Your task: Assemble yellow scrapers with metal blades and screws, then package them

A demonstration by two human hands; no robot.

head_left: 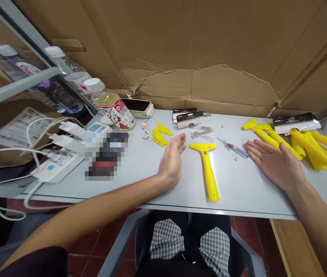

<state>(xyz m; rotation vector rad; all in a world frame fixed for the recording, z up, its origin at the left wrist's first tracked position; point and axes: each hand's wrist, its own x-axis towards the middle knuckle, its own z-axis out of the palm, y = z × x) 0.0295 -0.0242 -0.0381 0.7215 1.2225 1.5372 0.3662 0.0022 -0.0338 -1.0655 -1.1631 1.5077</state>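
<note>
A yellow T-shaped handle (209,173) lies on the grey table (192,200) between my hands, touched by neither. My left hand (173,161) rests on its edge left of the handle, open and holding nothing. To the right, my right hand (277,165) is open, palm turned up, its fingertips beside a screwdriver (237,150) with a clear handle. Small screws (226,144) are scattered by the screwdriver's shaft. Flat metal blades (202,132) lie beyond the handle. Yellow flat plates (159,136) sit beyond my left hand.
More yellow handles (319,148) lie at the right near a black-and-white box (296,123). Small boxes (190,119) stand at the back. On the left are a drink bottle (117,109), a power strip (56,167) with white cables, and a blurred-out item (107,156). Cardboard (209,46) lines the back.
</note>
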